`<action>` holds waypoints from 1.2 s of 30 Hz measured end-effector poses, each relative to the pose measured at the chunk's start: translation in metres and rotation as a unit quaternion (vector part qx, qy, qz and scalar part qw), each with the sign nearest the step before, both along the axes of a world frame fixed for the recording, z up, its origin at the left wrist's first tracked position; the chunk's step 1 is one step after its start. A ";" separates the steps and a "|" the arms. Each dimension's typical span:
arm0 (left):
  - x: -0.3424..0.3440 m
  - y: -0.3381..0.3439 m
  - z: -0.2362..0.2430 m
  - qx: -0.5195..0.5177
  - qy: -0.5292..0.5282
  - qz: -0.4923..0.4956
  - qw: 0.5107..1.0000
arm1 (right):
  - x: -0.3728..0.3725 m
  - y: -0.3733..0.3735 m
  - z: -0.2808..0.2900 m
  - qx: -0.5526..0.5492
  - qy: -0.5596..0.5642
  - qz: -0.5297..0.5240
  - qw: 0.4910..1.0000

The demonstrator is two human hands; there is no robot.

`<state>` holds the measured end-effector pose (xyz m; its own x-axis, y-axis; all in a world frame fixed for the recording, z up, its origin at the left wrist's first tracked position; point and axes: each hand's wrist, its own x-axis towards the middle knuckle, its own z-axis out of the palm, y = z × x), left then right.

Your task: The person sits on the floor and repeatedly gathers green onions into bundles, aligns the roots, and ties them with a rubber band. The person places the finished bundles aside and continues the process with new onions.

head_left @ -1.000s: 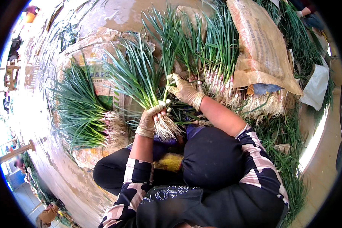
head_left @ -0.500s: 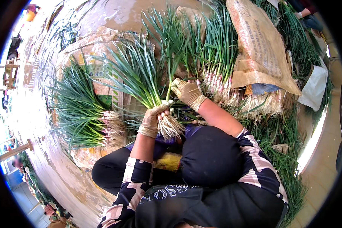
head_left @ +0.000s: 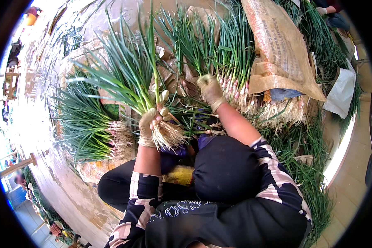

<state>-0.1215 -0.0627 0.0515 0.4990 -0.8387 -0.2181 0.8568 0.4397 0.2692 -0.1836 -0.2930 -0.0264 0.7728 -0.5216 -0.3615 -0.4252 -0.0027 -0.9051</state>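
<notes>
My gloved left hand (head_left: 146, 127) is closed around a bunch of green garlic (head_left: 130, 76). Its leaves point up and away to the left, while pale bulbs and stringy roots hang beside my fingers. One thick stalk stands more upright on the right side of that bunch. My gloved right hand (head_left: 212, 91) is apart from it, beside the standing row of green garlic (head_left: 237, 49). Motion blurs its fingers, so their grip is unclear. Some loose stalks (head_left: 198, 115) lie between my hands, above my lap.
A stacked pile of green garlic (head_left: 89, 120) lies on the left, roots toward me. A woven tan sack (head_left: 279, 49) covers more stalks at right, with a white sheet (head_left: 342, 93) beyond. Loose greens (head_left: 301, 153) spread beside my right knee. Another person's hand (head_left: 321, 11) shows far right.
My left hand has moved left with the bunch, which now includes the stalk my right hand was holding against it. My right hand has let go and shifted right toward the standing row.
</notes>
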 end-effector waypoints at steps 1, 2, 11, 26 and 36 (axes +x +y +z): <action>-0.002 0.002 -0.005 0.001 0.026 -0.005 1.000 | -0.003 -0.012 0.010 -0.086 0.075 0.012 0.993; -0.004 0.004 -0.009 0.003 0.053 -0.009 0.999 | -0.003 -0.024 0.008 -0.301 0.252 0.120 0.912; -0.017 0.000 -0.030 0.014 0.085 -0.003 0.996 | -0.042 -0.051 0.016 0.293 -0.118 -0.197 0.928; -0.020 -0.005 -0.040 0.117 0.079 0.028 0.990 | -0.035 0.051 0.038 0.174 -0.088 0.254 0.947; -0.032 -0.018 -0.055 0.070 0.203 -0.022 0.976 | -0.023 0.042 -0.020 0.459 0.048 0.244 0.853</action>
